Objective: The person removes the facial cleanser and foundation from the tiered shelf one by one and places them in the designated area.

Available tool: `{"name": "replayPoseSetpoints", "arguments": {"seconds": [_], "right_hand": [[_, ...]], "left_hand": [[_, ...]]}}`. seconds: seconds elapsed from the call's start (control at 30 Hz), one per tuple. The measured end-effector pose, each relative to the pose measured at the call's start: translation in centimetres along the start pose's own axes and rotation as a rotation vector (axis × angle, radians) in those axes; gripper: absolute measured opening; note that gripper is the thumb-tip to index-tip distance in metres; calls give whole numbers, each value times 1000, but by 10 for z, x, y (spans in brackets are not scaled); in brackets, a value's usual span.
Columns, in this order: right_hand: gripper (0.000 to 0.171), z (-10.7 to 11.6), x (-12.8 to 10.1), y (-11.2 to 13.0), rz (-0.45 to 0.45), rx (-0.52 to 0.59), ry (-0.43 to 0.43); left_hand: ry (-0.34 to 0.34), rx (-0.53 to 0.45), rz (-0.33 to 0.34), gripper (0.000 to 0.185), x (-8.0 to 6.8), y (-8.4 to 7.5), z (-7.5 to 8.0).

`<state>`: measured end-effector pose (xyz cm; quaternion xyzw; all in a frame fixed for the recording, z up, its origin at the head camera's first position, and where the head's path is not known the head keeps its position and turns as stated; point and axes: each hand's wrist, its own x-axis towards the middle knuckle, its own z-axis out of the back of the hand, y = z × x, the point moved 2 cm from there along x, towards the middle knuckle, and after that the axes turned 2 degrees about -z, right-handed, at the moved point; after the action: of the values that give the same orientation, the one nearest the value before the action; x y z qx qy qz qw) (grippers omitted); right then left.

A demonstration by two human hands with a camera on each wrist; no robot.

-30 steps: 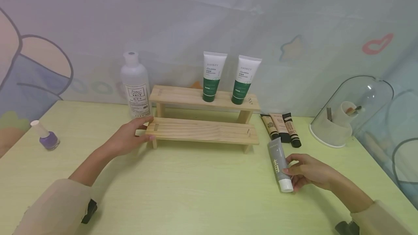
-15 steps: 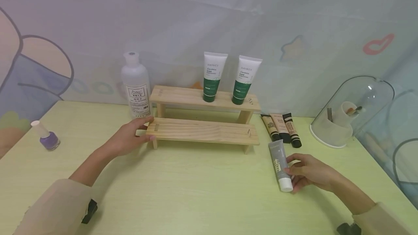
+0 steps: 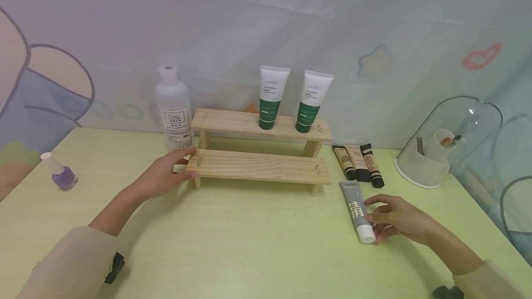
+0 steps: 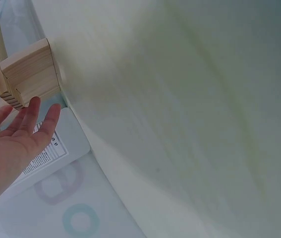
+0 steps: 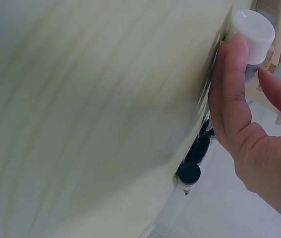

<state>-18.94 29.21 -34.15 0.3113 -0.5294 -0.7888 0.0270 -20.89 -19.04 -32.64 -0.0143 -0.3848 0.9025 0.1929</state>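
My left hand (image 3: 164,176) grips the left end of the lower step of a two-step wooden display rack (image 3: 257,165), thumb at the front edge and forefinger at the back corner. In the left wrist view its fingers curl near the rack's end (image 4: 33,72). At the right, a grey squeeze tube (image 3: 353,204) with a white cap (image 3: 366,233) lies along the table, printed face up. My right hand (image 3: 401,218) holds it from the right side near the cap. In the right wrist view two fingers lie along the cap (image 5: 253,30), with another fingertip at the grey body.
Two white-and-green tubes (image 3: 273,98) stand on the upper step. A large white bottle (image 3: 173,110) is behind my left hand, with purple nail polish (image 3: 63,178) farther left. Three small tubes (image 3: 357,163) lie beyond the grey one. A clear dome (image 3: 465,123) covers a brush holder at right.
The grey tube has rolled so its large print faces up, and its far end has lowered toward the table. The right hand moved slightly rightward; the left hand stayed on the rack.
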Motion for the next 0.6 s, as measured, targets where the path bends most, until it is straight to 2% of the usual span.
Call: {"name": "replayPoseSetpoints", "arguments": {"seconds": [0.27, 0.43, 0.6], "right_hand": [[60, 8, -3, 2, 66, -14, 4], [60, 14, -4, 7, 121, -84, -35], [56, 15, -4, 17, 181, -161, -36]], "left_hand": [[2, -2, 2, 64, 1, 1, 0], [2, 1, 3, 64, 1, 0, 0], [3, 3, 6, 65, 1, 0, 0]]}}
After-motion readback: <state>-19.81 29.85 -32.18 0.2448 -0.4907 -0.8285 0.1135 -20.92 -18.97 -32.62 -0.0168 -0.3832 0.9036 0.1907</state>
